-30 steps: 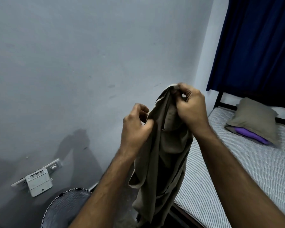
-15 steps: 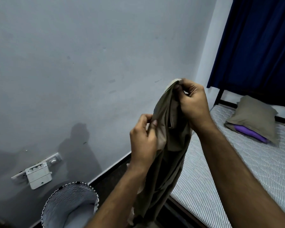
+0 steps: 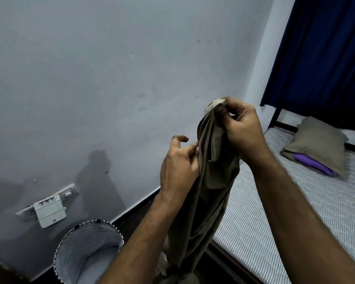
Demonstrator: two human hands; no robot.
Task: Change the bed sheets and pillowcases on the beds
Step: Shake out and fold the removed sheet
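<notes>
A bunched olive-brown sheet [image 3: 209, 185] hangs in front of me, its lower end trailing out of view at the bottom. My right hand [image 3: 242, 128] grips its top edge, fingers curled round a rolled hem. My left hand [image 3: 178, 167] pinches a fold lower down on the sheet's left side, index finger lifted. To the right lies a bare striped mattress [image 3: 307, 201] on a dark frame. An olive pillow [image 3: 320, 144] rests at its far end, on top of a purple one [image 3: 312, 163].
A grey wall fills the left and centre, with a white socket box [image 3: 49, 210] low down. A fabric laundry basket with a zigzag rim [image 3: 86, 249] stands below left. A dark blue curtain [image 3: 320, 54] hangs behind the bed.
My left hand has slid a little along the sheet's left fold and its index finger has lifted. The right hand keeps its grip on the top.
</notes>
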